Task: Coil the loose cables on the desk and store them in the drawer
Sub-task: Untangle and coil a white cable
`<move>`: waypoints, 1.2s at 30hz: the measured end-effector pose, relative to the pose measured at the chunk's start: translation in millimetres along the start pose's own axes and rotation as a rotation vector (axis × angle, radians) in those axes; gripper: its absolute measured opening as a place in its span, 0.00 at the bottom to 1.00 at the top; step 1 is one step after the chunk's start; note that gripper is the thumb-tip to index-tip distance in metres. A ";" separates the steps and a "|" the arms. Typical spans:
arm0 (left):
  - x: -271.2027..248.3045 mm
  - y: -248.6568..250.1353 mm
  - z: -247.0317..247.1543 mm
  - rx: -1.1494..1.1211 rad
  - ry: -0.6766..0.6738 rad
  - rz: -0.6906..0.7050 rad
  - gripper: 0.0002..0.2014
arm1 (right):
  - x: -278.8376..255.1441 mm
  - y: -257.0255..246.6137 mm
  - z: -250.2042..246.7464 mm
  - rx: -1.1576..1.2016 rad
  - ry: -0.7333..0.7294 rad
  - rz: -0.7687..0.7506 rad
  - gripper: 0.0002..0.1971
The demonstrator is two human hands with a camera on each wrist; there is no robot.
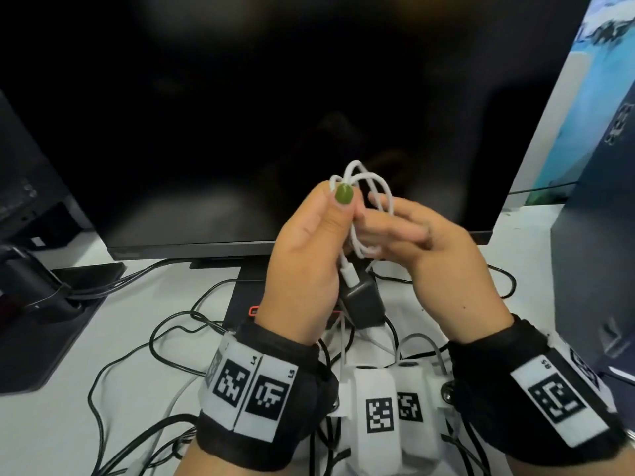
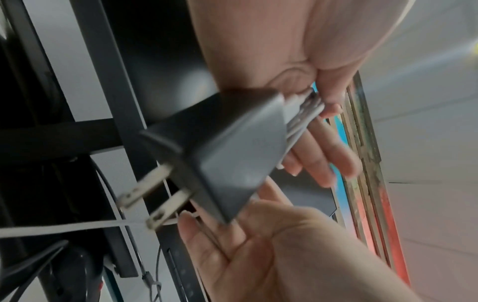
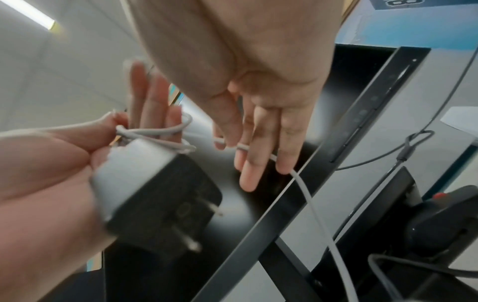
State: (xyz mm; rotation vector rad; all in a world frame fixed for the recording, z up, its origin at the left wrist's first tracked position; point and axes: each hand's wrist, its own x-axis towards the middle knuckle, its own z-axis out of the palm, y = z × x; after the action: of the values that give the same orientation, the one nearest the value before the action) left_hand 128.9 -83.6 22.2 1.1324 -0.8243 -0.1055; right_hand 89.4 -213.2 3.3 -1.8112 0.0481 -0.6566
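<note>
The white cable (image 1: 369,201), partly coiled, is pinched by the left hand (image 1: 309,255) above the desk (image 1: 144,338); the right hand (image 1: 443,255), fingers straight, has it threaded between them. Charger (image 2: 227,155) prongs are visible only in wrist views. Wristband tags read "L4", "L5"

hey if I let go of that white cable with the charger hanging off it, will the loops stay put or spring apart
Likely spring apart: the white cable bows in loose, uneven loops, pinched only by the left hand. The charger dangles below, looks dense, and would probably drag the coil down. The tail threaded through the right hand seems limp, not stiff.
</note>
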 end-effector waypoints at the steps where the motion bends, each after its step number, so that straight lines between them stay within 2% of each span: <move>1: 0.9 0.8 -0.2 0.018 0.014 0.013 0.14 | -0.2 0.7 1.3 -0.061 -0.046 -0.013 0.19; 5: 1.1 -0.7 -1.7 0.100 0.006 0.051 0.12 | -4.7 -2.1 4.3 -0.290 -0.170 -0.047 0.28; 7: 0.8 -2.9 -2.3 0.208 0.007 0.059 0.13 | -5.4 -5.7 2.8 -0.370 -0.194 -0.060 0.29; 9: 0.4 -5.2 -1.4 0.281 0.012 0.052 0.13 | -5.1 -10.4 0.0 -0.441 -0.203 -0.081 0.26; 12: -0.9 -7.0 2.8 0.341 -0.005 0.059 0.20 | -6.6 -16.5 -4.5 -0.453 -0.195 -0.076 0.17; 14: -0.9 -8.1 2.8 0.365 -0.013 0.086 0.22 | -8.2 -15.7 -6.3 -0.452 -0.202 -0.035 0.10; 16: 1.0 -8.3 -0.9 0.415 0.019 0.118 0.20 | -8.7 -11.8 -7.4 -0.462 -0.269 0.055 0.05; 20: 2.6 -5.7 -11.3 0.550 0.078 0.116 0.22 | -7.5 -1.0 -9.2 -0.483 -0.402 0.169 0.06; 22: 3.1 -4.3 -13.0 0.622 0.075 0.079 0.23 | -6.4 -0.5 -10.8 -0.398 -0.423 0.183 0.12; 24: 4.0 -6.0 -14.6 0.664 0.057 0.023 0.19 | -4.6 -0.9 -12.4 -0.346 -0.407 0.148 0.19; 27: 5.4 -14.3 -17.9 0.725 0.044 -0.054 0.13 | 0.0 -5.8 -17.2 -0.251 -0.305 0.031 0.27; 31: 3.2 -20.5 -13.6 0.671 -0.049 -0.141 0.07 | -2.0 -16.7 -21.1 -0.167 -0.221 -0.151 0.19; 36: 2.4 -16.2 -10.5 0.680 -0.104 -0.098 0.10 | -4.1 -19.1 -20.2 -0.187 -0.134 -0.276 0.13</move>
State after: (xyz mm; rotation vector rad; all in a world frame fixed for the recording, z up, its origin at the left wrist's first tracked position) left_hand 142.4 -84.1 8.2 1.8191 -0.9259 0.0421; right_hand 71.3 -222.7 22.5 -2.0595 -0.2416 -0.7424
